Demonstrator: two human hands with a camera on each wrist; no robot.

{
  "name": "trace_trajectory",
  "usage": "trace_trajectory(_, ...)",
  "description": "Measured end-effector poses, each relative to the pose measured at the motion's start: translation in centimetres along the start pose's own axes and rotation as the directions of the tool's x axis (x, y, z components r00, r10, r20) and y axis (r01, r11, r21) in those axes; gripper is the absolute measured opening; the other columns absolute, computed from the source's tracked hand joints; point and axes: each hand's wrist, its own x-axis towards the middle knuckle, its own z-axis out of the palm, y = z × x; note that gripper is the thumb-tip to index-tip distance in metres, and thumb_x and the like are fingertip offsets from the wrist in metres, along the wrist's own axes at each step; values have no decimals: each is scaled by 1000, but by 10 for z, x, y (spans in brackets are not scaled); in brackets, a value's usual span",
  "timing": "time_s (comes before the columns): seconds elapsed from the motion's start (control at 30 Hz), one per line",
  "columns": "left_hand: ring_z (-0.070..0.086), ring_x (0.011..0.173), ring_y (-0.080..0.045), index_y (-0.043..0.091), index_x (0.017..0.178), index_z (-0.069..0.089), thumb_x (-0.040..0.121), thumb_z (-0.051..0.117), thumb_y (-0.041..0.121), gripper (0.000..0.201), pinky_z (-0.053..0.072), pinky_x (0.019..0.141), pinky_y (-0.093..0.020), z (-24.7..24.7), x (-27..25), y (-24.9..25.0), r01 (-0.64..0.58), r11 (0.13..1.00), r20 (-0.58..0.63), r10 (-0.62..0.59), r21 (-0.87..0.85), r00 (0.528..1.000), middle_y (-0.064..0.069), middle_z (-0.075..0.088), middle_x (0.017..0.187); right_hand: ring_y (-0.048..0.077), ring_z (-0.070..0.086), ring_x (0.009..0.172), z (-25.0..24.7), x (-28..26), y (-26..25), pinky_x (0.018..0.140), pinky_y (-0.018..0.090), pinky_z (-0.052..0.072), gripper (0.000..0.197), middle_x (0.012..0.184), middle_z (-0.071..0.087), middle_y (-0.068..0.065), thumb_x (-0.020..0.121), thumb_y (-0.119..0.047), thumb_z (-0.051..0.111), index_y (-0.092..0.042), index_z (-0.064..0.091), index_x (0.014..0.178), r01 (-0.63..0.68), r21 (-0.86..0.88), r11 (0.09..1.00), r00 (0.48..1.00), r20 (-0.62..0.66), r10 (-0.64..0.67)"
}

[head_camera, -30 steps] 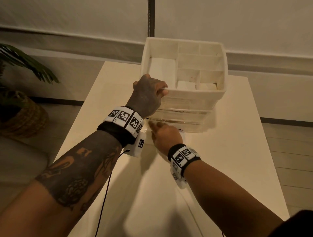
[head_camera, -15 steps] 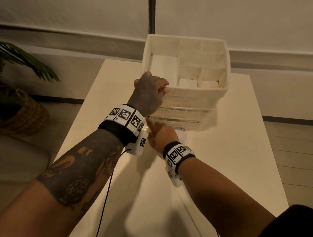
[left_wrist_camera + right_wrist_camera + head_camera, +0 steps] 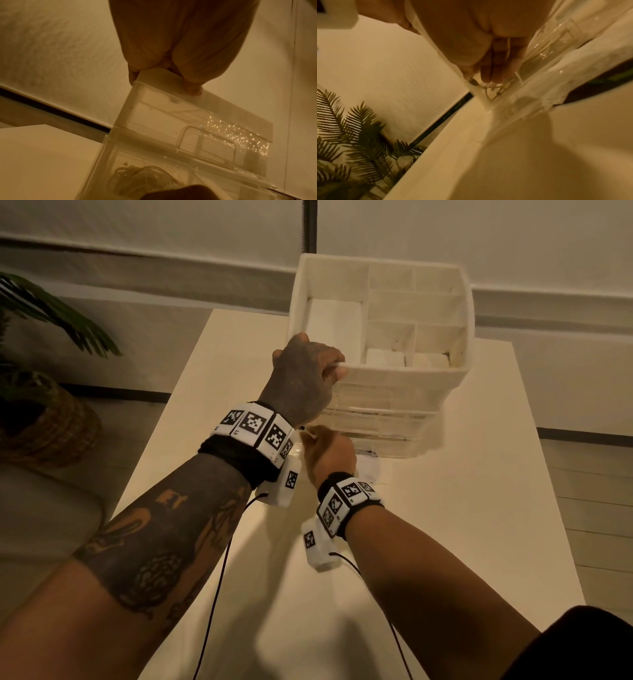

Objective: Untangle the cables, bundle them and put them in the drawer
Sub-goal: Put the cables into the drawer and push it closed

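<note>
A white organiser (image 3: 404, 373) with open top compartments and clear drawers stands at the far end of the white table (image 3: 445, 542). My left hand (image 3: 337, 371) grips its front left top rim, fingers curled over the edge (image 3: 192, 88). A coiled pale cable bundle (image 3: 137, 180) lies inside the bottom clear drawer (image 3: 387, 445), which sticks out slightly. My right hand (image 3: 310, 434) sits low under the left wrist, its straight fingers (image 3: 488, 73) touching that drawer's left front corner, where cable ends (image 3: 489, 88) show through the plastic.
A potted palm (image 3: 51, 313) in a woven basket (image 3: 44, 422) stands on the floor to the left of the table. Thin black wires (image 3: 219, 577) run from my wrist cameras back along both forearms. A wall rises right behind the organiser.
My right hand has slid left and forward along the bottom drawer's front, ending under the left wrist. The left hand has kept its hold on the organiser's rim.
</note>
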Motion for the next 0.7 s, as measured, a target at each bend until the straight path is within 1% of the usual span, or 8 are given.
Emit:
trace_trajectory(0.1,46,97,-22,11,115,68,95,59,27,28,40,88,-43,-1,1,-1,-6,1000,3,6,4,1000,-5,72,107,31,64,86,-6,3,3,75,37,53,26,94,70,9,99,-33,47,-16,63,108,97,-162,982,995,5,-97)
trace_trajectory(0.2,46,97,-22,11,114,68,95,59,27,27,39,87,-43,0,1,-1,-2,1000,5,2,4,1000,-4,72,107,31,63,80,-13,10,4,71,36,51,32,86,68,8,98,-42,48,-13,60,97,102,-243,965,995,10,-103)
trace_trajectory(0.3,50,103,-27,11,115,68,95,60,26,27,41,89,-45,0,1,0,-2,1000,-6,2,-12,1000,-5,72,107,30,63,82,-18,12,-1,71,35,49,39,89,68,8,96,-49,49,-12,60,98,92,-255,963,996,22,-89)
trace_trajectory(0.4,48,99,-23,11,113,69,95,60,26,25,41,88,-44,-1,1,0,-4,1000,-4,4,-9,1000,-4,72,105,29,63,81,-18,7,0,68,34,49,40,88,67,8,94,-51,51,-13,59,102,124,-307,944,992,48,-115)
trace_trajectory(0.47,44,96,-19,11,112,68,95,60,26,25,41,88,-45,0,1,0,-3,1000,-7,3,-5,1000,-4,72,105,28,62,78,-19,4,1,64,32,45,41,84,65,7,94,-53,50,-13,58,102,128,-301,945,991,64,-114)
trace_trajectory(0.6,50,100,-24,11,113,69,94,61,26,26,43,89,-45,0,0,1,-6,1000,-20,6,-13,1000,-4,73,105,26,60,73,-23,7,-4,62,30,41,45,73,56,2,95,-56,46,-14,60,86,78,-266,961,997,46,-69)
trace_trajectory(0.63,50,101,-24,11,113,69,94,61,26,26,43,89,-46,0,0,1,-8,1000,-18,7,-12,1000,-4,73,105,27,61,74,-24,10,-7,63,30,41,44,75,59,4,95,-55,47,-14,61,84,69,-261,963,997,44,-60)
trace_trajectory(0.7,49,101,-25,11,114,69,94,61,26,26,43,89,-46,-1,0,0,-10,1000,-11,10,-2,1000,-4,73,105,27,61,79,-28,16,-13,67,32,44,40,86,65,7,94,-50,52,-12,64,89,48,-267,962,998,62,-33)
